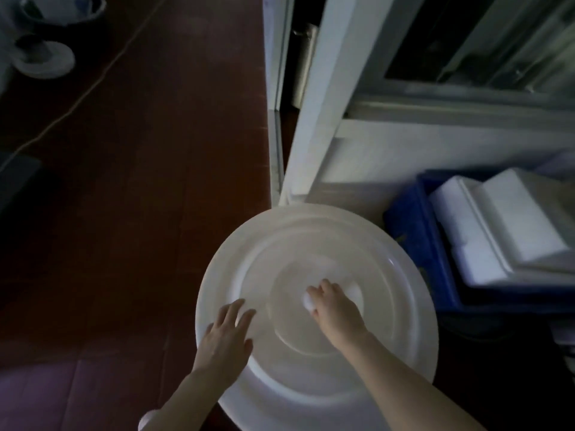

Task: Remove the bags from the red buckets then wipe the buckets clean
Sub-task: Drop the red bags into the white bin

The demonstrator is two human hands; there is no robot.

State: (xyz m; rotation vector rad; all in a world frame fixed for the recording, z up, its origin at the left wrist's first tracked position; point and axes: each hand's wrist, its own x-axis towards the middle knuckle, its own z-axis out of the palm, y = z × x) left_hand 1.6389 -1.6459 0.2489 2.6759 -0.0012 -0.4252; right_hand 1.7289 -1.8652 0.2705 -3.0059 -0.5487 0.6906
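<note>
Right hand: curled down over the white knob at the middle of the lid, fingers wrapped round it, knuckles up
Left hand: flat and spread, palm down, pressing the lid's left rim, well left of the gripped knob; fingers apart, pinching nothing
Lid: large, round, white, with raised concentric rings; lies under both hands and fills the lower middle of the view
Knob: pale and rounded, showing on both sides of the right fingers, partly hidden by them
Red buckets: not identifiable; whatever sits below the lid is covered by it, so colour and contents cannot be told
Bags: none identifiable from this view
Blue crate: to the right of the grip, just beside the lid's right edge; touching or apart cannot be told
White foam boxes: stacked inside the crate, right of and beyond the gripped knob, at least 2 visible
White frame: upright post beyond the grip, its foot just past the lid's far edge
Floor: dark red-brown, left of and beyond the left hand
Thin cord: runs slantwise over the floor, far left of the grip
Pale round objects: far upper left, well apart from both hands, too dim to name
Light: dim, edges blurred
</note>
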